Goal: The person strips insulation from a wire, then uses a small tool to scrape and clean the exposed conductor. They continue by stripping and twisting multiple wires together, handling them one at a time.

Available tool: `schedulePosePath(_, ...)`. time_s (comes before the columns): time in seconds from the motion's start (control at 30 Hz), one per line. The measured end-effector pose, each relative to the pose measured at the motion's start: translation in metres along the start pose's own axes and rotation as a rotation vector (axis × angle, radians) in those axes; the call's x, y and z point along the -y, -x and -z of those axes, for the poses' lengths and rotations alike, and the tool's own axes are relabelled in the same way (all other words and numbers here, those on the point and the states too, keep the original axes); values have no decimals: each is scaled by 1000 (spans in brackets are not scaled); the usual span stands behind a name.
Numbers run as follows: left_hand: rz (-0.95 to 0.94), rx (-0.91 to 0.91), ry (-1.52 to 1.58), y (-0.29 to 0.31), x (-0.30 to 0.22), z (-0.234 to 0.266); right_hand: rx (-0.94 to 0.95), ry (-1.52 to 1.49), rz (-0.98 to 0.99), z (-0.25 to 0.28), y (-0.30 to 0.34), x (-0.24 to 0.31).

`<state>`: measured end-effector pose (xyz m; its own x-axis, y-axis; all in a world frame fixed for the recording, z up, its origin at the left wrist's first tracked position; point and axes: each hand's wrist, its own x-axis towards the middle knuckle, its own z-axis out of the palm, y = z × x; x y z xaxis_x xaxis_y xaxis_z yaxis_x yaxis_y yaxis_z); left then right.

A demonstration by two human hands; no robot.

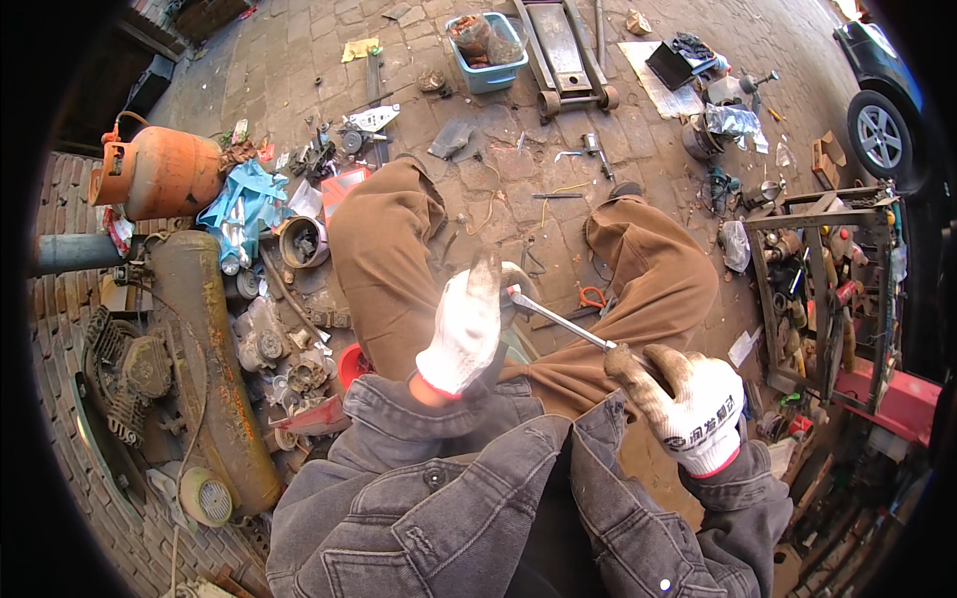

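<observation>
My left hand (464, 324), in a white work glove, is closed over a round metal part (516, 282) held above my lap; most of the part is hidden behind the glove. My right hand (688, 404), in a dirty white glove, grips the handle end of a long metal wrench (560, 322). The wrench runs up and left, and its head meets the metal part beside my left fingers. Both hands are over my brown trousers (638, 269), between my knees.
An orange gas cylinder (164, 171) and a rusty tank (204, 349) with engine parts lie at left. A blue bin (486, 55) and a floor jack (563, 50) stand ahead. A metal rack (827, 289) and a car wheel (879, 135) are at right.
</observation>
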<state>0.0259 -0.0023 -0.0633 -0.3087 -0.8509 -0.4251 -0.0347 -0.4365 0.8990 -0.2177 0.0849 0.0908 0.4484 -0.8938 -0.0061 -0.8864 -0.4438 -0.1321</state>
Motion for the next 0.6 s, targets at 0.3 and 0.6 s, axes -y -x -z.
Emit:
schedulePosePath(0.3, -205, 29, -266, -3, 26, 8, 107, 14, 74, 6, -3, -11)
schedulePosePath(0.6, -214, 55, -562, 1, 33, 18, 13, -261, -98, -16, -3, -13)
